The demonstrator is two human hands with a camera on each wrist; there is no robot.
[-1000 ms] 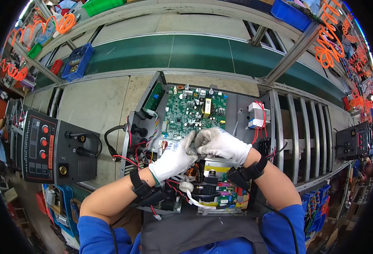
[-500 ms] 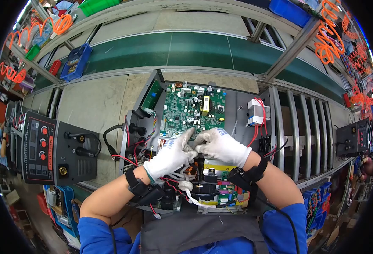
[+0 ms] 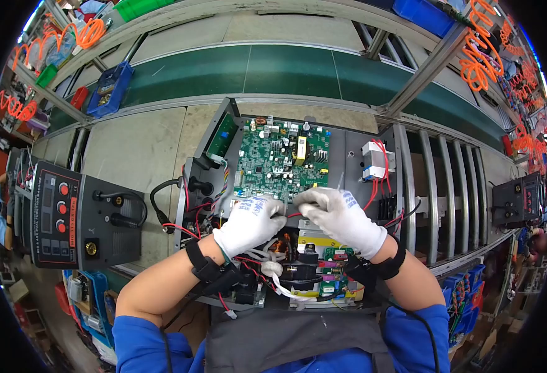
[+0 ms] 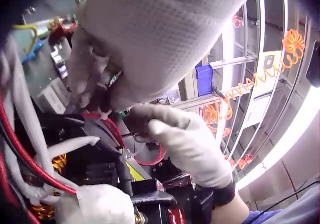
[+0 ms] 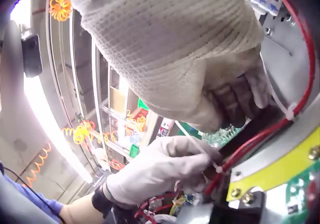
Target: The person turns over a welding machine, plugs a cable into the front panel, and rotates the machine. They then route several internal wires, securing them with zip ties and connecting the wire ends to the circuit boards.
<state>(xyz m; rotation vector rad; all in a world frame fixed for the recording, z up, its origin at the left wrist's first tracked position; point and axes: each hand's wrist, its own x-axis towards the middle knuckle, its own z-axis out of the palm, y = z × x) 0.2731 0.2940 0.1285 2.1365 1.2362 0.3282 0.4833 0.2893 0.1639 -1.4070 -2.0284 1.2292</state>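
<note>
Both hands wear white knit gloves and are over an open metal chassis (image 3: 363, 133), just in front of its green circuit board (image 3: 282, 158). My left hand (image 3: 251, 221) pinches red wires (image 5: 250, 144) beside a white cable tie (image 5: 197, 144) fastened around them; its fingertips overlap the tie's head in the right wrist view. To the right, my right hand (image 3: 341, 217) hovers close over the same wires, fingers loosely curled, with nothing visible between them. A second cable tie (image 5: 290, 113) circles the wires near it, its tail standing up beside the fingers.
White-sleeved cables (image 3: 272, 270) and a yellow-edged power board (image 3: 323, 245) lie toward the body. A finished-looking welding machine (image 3: 90, 214) stands at left, another (image 3: 520, 202) at far right. Metal rollers (image 3: 450, 186) flank the chassis; a green conveyor (image 3: 286, 71) runs behind.
The hands, close together before, have parted. My right hand has moved right and slightly toward the body, exposing the red wire between them. My left hand stays near the same spot.
</note>
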